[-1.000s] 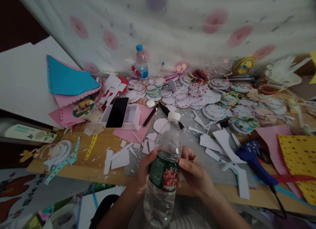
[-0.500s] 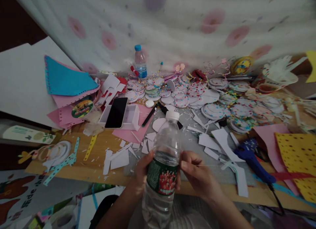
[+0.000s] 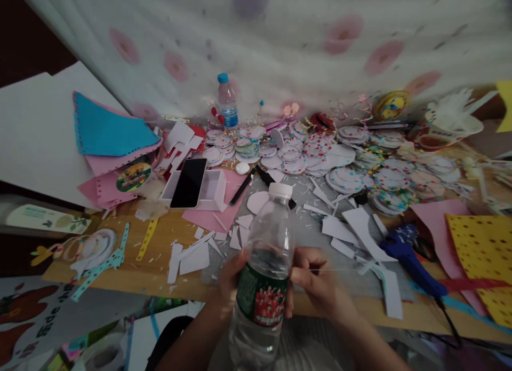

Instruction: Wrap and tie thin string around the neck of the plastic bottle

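A clear plastic water bottle (image 3: 267,243) with a white cap and a green and red label stands upright in front of me, just above the table's near edge. My left hand (image 3: 229,280) is wrapped round its left side at the label. On the bottle's right, my right hand (image 3: 316,283) has its fingers pinched together on a thin, pale strand that runs off to the right from the fingertips. I cannot tell what the strand is.
The wooden table (image 3: 160,253) is littered with white paper scraps and many decorated round discs (image 3: 320,152). A phone (image 3: 189,182) lies on a white box, a blue glue gun (image 3: 408,259) is at right, a second bottle (image 3: 227,101) stands by the curtain. Coloured sheets lie at both sides.
The bottle and both hands have shifted slightly down and left. My right hand's fingers have curled tighter beside the label.
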Demonstrator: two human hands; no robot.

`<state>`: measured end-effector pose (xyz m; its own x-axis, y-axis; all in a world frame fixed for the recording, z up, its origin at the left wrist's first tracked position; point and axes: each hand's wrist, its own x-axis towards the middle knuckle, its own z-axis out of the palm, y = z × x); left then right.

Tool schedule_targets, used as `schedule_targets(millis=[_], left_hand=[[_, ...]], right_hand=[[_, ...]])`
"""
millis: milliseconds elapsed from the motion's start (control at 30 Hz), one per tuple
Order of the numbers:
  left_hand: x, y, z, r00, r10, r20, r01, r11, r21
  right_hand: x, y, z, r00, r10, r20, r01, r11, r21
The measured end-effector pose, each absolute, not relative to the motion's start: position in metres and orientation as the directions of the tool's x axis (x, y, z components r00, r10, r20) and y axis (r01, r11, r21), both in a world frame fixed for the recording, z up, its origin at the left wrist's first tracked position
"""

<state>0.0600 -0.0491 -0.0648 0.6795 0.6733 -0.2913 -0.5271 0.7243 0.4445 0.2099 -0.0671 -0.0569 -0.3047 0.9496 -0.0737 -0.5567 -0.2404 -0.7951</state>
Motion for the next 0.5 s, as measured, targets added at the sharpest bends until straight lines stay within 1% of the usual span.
schedule_targets(millis=[100, 267, 367, 433, 500], left_hand=[[0.059, -0.049, -0.065, 0.665, 0.682, -0.304, -0.528, 0.718, 0.454], [0.058, -0.043, -0.056, 0.767, 0.599, -0.231, -0.468, 0.768, 0.438], [0.058, -0.04, -0.054, 0.825, 0.544, -0.155, -0.438, 0.788, 0.433], [0.058, -0.039, -0.054, 0.844, 0.515, -0.147, -0.411, 0.799, 0.44], [0.058, -0.04, -0.055, 0.853, 0.493, -0.171, -0.38, 0.812, 0.442]], right_hand=[[0.214, -0.065, -0.054, -0.36, 0.933, -0.033, -0.536, -0.236, -0.81], [0.217, -0.06, -0.05, -0.207, 0.978, 0.01, -0.436, -0.083, -0.896], [0.217, -0.059, -0.05, -0.25, 0.968, -0.025, -0.437, -0.136, -0.889], [0.216, -0.06, -0.049, -0.285, 0.957, -0.056, -0.466, -0.189, -0.864], [0.216, -0.059, -0.049, -0.284, 0.956, -0.076, -0.493, -0.213, -0.844]])
